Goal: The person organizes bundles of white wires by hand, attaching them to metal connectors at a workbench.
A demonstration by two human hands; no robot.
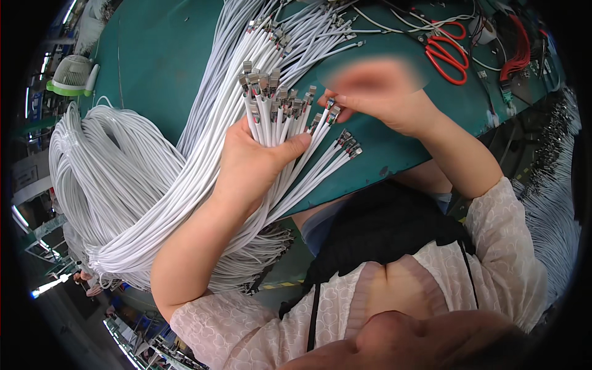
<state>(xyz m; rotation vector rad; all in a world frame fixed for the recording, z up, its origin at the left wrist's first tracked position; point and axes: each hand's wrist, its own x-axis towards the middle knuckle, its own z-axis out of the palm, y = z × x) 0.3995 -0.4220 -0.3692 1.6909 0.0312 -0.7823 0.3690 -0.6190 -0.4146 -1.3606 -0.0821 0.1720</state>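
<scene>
My left hand (251, 161) is wrapped round a bundle of white cables (264, 122), its thumb lying across them. Their small metal-tipped connectors (271, 83) stick up above the fingers, with bits of coloured wire showing at some. At the right side of this bundle, my right hand (394, 111) pinches one cable end (331, 103) between thumb and fingertips. A blur hides part of that hand. Several cables with connectors (348, 145) fan out loosely below it, outside the left hand's grip.
More white cables (216, 80) lie across the green table (154, 49), and a big coiled bundle (111, 142) hangs at its left edge. Red-handled scissors (447, 58) lie at the far right, near red wires (518, 46). A small green-and-white fan (72, 75) stands far left.
</scene>
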